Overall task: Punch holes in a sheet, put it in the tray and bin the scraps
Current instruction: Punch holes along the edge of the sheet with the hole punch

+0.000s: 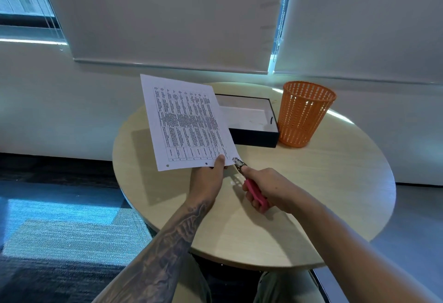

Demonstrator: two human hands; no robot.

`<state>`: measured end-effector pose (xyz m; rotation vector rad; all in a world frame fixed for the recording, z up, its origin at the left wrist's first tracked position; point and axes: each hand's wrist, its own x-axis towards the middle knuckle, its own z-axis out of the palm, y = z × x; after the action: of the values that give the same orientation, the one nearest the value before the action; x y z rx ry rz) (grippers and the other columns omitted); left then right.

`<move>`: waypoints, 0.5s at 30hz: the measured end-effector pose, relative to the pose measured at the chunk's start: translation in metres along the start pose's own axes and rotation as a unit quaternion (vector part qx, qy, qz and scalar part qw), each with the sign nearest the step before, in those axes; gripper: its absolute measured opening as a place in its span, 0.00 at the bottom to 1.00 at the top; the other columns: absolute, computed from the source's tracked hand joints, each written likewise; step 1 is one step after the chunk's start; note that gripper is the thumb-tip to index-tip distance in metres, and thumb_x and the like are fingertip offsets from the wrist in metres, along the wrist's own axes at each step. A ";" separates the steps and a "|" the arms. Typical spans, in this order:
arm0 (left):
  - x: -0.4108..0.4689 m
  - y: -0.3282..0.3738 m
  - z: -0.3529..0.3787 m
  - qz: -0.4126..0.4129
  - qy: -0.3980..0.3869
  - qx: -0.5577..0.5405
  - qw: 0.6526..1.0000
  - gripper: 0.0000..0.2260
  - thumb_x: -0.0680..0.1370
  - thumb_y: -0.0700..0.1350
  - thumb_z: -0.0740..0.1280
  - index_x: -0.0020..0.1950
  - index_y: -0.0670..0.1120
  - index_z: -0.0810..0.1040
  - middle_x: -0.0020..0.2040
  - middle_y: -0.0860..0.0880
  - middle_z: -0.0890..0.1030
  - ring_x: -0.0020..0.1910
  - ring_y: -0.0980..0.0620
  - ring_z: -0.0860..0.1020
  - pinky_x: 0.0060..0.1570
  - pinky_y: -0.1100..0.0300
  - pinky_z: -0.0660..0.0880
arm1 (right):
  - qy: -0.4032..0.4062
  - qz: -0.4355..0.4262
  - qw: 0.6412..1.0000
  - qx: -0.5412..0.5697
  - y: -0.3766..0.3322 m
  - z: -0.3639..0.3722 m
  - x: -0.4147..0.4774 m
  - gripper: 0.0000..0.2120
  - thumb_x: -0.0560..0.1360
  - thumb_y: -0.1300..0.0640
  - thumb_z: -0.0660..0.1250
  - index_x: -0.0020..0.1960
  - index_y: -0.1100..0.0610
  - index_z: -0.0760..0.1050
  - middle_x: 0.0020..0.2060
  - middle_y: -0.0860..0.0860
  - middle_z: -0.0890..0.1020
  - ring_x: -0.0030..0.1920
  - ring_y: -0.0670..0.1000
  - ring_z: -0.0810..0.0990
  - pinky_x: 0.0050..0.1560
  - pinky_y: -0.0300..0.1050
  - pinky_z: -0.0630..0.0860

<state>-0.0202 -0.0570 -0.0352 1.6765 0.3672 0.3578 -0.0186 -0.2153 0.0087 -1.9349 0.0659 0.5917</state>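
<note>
My left hand (211, 175) pinches the near edge of a printed sheet (184, 123) and holds it tilted above the round table. Two punched holes show along that near edge. My right hand (268, 187) grips a pink-handled hole punch (251, 186); its metal jaws touch the sheet's near right corner. Behind the sheet lies a black tray (256, 135) with a white inside, partly hidden by the paper. An orange mesh bin (304, 113) stands upright on the table right of the tray.
The round pale wooden table (323, 194) stands against a wall with lowered blinds. Its rim curves close to my knees. Carpeted floor lies to the left, below the table's edge.
</note>
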 end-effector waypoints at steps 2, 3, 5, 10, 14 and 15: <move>-0.003 -0.001 0.001 0.016 -0.008 0.023 1.000 0.16 0.81 0.54 0.65 0.60 0.44 0.81 0.55 0.46 0.85 0.55 0.46 0.82 0.50 0.60 0.72 | -0.011 0.017 1.000 0.003 0.001 -0.002 -0.001 0.25 0.81 0.39 0.61 0.43 0.61 0.77 0.29 0.56 0.77 0.24 0.53 0.73 0.27 0.41 0.70; -0.003 0.000 0.001 0.022 -0.009 0.037 0.999 0.16 0.81 0.54 0.65 0.61 0.45 0.81 0.56 0.47 0.85 0.55 0.47 0.81 0.49 0.61 0.71 | -0.017 0.025 1.000 0.004 0.002 -0.003 0.000 0.25 0.81 0.39 0.61 0.43 0.61 0.76 0.28 0.56 0.77 0.23 0.53 0.73 0.27 0.41 0.69; -0.005 0.001 0.001 0.041 -0.009 0.074 0.996 0.17 0.81 0.54 0.64 0.64 0.46 0.80 0.58 0.49 0.83 0.56 0.48 0.80 0.51 0.61 0.71 | -0.024 0.038 0.999 0.003 0.002 -0.005 0.001 0.25 0.81 0.39 0.61 0.42 0.60 0.76 0.28 0.55 0.76 0.23 0.52 0.72 0.27 0.40 0.68; -0.008 0.005 0.003 0.079 -0.012 0.153 0.985 0.16 0.82 0.53 0.62 0.65 0.47 0.78 0.58 0.49 0.82 0.55 0.46 0.79 0.54 0.59 0.72 | -0.027 0.049 0.998 -0.023 0.000 -0.008 0.002 0.25 0.82 0.39 0.59 0.43 0.61 0.76 0.27 0.55 0.77 0.23 0.52 0.73 0.27 0.40 0.69; -0.010 0.007 0.003 0.103 -0.014 0.200 0.974 0.12 0.83 0.50 0.61 0.55 0.44 0.80 0.47 0.48 0.81 0.46 0.47 0.77 0.46 0.59 0.70 | -0.027 0.056 0.997 -0.037 -0.005 -0.007 0.002 0.25 0.83 0.40 0.59 0.42 0.61 0.75 0.26 0.55 0.76 0.22 0.52 0.72 0.26 0.38 0.68; -0.010 0.007 0.003 0.108 -0.016 0.213 0.971 0.12 0.83 0.49 0.61 0.53 0.43 0.81 0.45 0.49 0.80 0.45 0.48 0.76 0.45 0.59 0.68 | -0.026 0.055 0.997 -0.041 -0.006 -0.007 0.003 0.25 0.83 0.40 0.59 0.42 0.61 0.75 0.26 0.55 0.76 0.22 0.52 0.72 0.26 0.38 0.67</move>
<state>-0.0276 -0.0646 -0.0285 2.1509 0.2480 0.4331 -0.0120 -0.2181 0.0143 -2.0033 0.1171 0.7273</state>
